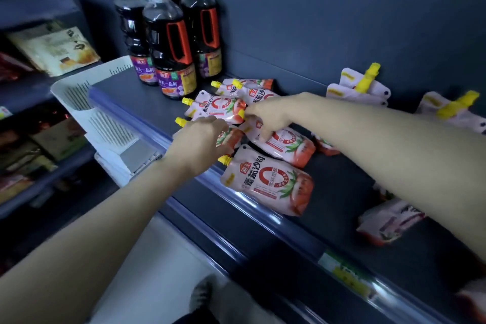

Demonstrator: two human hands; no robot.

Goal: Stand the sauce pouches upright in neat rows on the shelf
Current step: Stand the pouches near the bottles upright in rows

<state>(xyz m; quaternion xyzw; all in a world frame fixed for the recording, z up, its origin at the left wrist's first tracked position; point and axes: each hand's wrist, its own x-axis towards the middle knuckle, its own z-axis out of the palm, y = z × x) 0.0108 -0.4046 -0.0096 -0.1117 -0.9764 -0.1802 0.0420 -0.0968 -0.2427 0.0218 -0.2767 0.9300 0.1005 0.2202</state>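
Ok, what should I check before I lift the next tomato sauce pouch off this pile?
1. Right hand grip: ok, pinches the middle pouch near its spout.
2. Left hand grip: cannot tell, it covers the pouch beneath.
3. Tomato sauce pouches upright: not ok, they lie flat.
4. Front pouch: not ok, flat at the shelf rail.
5. Standing room: ok, bare shelf right of it.

Glossy plastic pouches (268, 181), matt shelf (339, 192)
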